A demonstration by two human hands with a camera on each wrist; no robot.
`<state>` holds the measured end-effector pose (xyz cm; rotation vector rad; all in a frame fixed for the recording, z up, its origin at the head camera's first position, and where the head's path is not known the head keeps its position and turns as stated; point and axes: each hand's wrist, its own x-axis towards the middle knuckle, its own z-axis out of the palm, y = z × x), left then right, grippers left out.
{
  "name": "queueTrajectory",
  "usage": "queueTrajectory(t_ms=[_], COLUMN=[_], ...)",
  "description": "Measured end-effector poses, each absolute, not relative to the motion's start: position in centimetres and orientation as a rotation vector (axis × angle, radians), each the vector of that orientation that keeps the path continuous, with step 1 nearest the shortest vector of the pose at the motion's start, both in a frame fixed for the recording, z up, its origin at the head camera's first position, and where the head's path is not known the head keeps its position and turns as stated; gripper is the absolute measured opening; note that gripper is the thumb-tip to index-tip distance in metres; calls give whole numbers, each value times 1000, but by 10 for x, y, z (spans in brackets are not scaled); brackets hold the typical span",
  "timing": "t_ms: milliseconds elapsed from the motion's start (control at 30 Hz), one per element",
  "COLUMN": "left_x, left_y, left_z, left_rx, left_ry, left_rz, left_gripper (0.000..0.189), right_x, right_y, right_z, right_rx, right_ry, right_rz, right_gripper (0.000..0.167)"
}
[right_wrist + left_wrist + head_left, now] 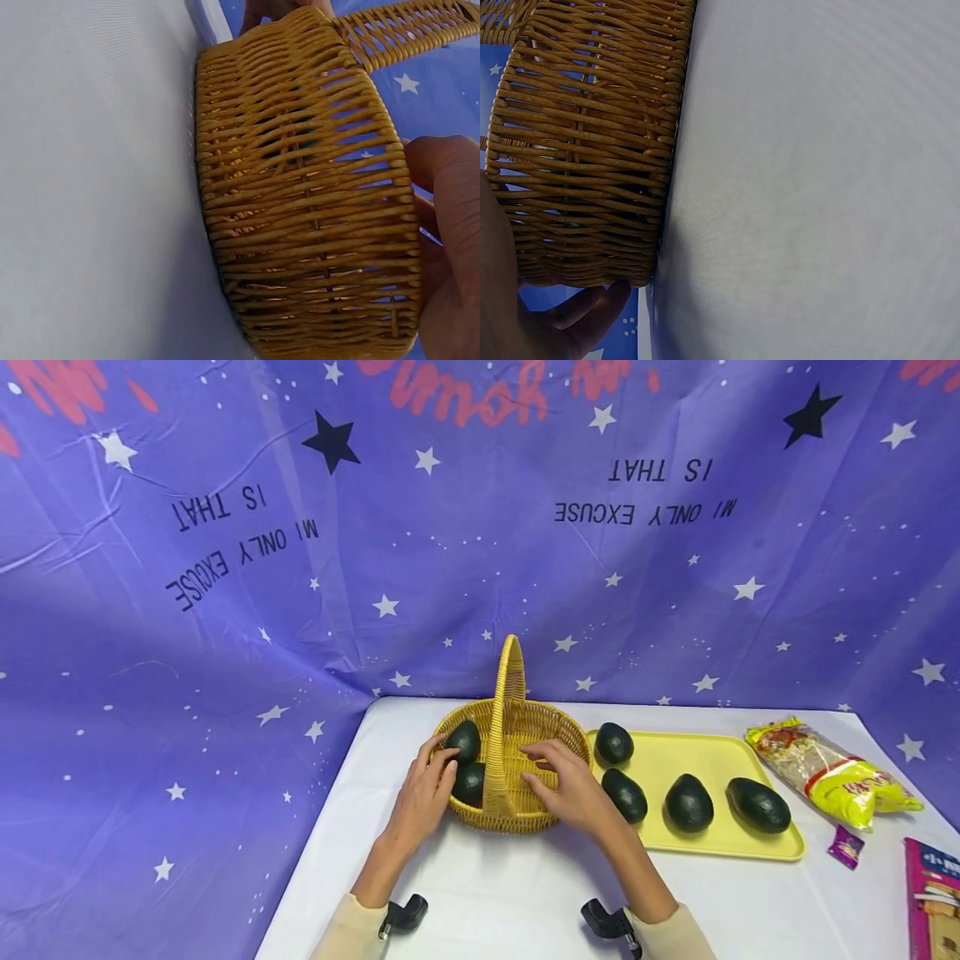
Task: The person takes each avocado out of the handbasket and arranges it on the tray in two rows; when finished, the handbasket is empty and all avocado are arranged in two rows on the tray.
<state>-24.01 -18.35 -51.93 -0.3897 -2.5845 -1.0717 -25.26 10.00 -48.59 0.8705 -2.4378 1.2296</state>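
A yellow wicker basket (517, 822) with an upright handle stands on the white table. Two dark green avocados (462, 741) lie in its left half, one behind the other. My left hand (422, 797) rests at the basket's left rim, fingers spread beside these avocados; in the left wrist view its fingertips (615, 296) reach along the outer wall near the base. Over the basket's right half, my right hand (572, 783) hangs with loosely bent fingers apart and nothing between them. The right wrist view shows its thumb (442, 157) at the rim.
Right of the basket, a yellow tray (720, 752) carries several more avocados (688, 803). Beyond it lie a yellow-and-clear food bag (832, 772), a small purple packet (846, 847) and a pink package (930, 893). A purple star-printed cloth (480, 552) hangs behind the table.
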Motion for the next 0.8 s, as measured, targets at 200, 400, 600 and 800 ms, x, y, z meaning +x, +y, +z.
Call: queueTrajectory(t_ms=[200, 400, 600, 800], left_x=[-241, -241, -242, -241], left_y=[-184, -184, -184, -184], left_z=[-520, -520, -520, -519], left_rx=[-385, -386, -376, -373], left_ry=[-2601, -2602, -2612, -2605], left_rz=[-1068, -1072, -1072, -1065], left_gripper=[47, 48, 49, 48], right_x=[-253, -255, -258, -262], right_y=[95, 89, 82, 76], right_z=[-485, -482, -481, -478], right_rx=[880, 916, 930, 923], right_ry=[-2451, -2450, -2495, -2565], right_rz=[1209, 1203, 1207, 1193], right_gripper=[39, 39, 38, 35])
